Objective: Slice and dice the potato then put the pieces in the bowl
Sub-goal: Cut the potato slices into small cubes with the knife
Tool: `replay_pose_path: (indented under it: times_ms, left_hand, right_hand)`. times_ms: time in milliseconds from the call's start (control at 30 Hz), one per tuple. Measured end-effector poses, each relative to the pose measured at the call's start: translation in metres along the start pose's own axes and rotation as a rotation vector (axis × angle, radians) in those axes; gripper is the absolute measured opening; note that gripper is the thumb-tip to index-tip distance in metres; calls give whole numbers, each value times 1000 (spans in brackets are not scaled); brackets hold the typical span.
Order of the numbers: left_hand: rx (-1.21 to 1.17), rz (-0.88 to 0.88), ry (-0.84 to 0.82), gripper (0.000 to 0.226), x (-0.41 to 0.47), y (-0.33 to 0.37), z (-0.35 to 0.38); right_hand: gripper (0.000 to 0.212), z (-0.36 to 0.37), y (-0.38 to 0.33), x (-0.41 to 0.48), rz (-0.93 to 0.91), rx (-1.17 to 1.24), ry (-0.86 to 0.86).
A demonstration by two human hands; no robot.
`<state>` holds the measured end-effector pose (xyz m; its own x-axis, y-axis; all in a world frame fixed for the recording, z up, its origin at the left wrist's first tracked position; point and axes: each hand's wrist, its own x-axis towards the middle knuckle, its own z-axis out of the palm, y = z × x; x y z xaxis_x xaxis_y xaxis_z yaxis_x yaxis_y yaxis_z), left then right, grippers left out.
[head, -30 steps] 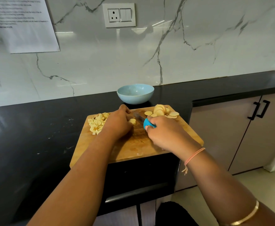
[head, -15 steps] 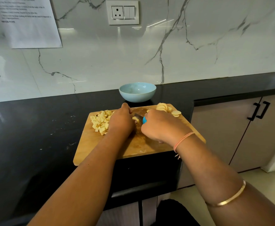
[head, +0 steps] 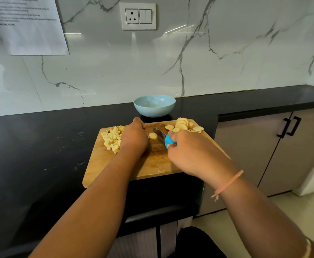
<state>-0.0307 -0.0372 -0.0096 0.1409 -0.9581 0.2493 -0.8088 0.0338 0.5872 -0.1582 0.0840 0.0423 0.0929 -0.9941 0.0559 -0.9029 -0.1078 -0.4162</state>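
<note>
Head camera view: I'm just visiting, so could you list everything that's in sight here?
Wall: one, white marble, background.
Counter: one, black, below the Wall.
Cutting board: one, wooden, Counter's front edge.
Bowl: one, light blue, behind the Cutting board.
Diced potato: one pile, pale yellow, board's left.
Potato slices: one pile, pale yellow, board's far right.
Knife: one, blue handle, mid-board.
Potato piece: one, pale yellow, beside the Knife.
Socket plate: one, white, Wall.
Paper sheet: one, white, Wall upper left.
Cabinet doors: two, beige, right.
Left hand: holds the Potato piece.
Right hand: grips the Knife.
</note>
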Motion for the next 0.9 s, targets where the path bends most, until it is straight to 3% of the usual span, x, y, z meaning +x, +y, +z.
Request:
replay_pose_path:
  times_ms: [333,700,833,900]
  left_hand:
    - [23,1,31,20,1,-2,4]
    - [45,30,32,21,-1,1,4]
    - [90,39,-3,35,-7,9,6]
    - [231,76,29,49,-8,12,10]
  right_hand:
    - [47,19,-9,41,62,0,-85]
    - [40,3,10,0,49,79,-121]
    - [38,2,19,1,39,120,-20]
    - [40,1,23,2,39,138,14]
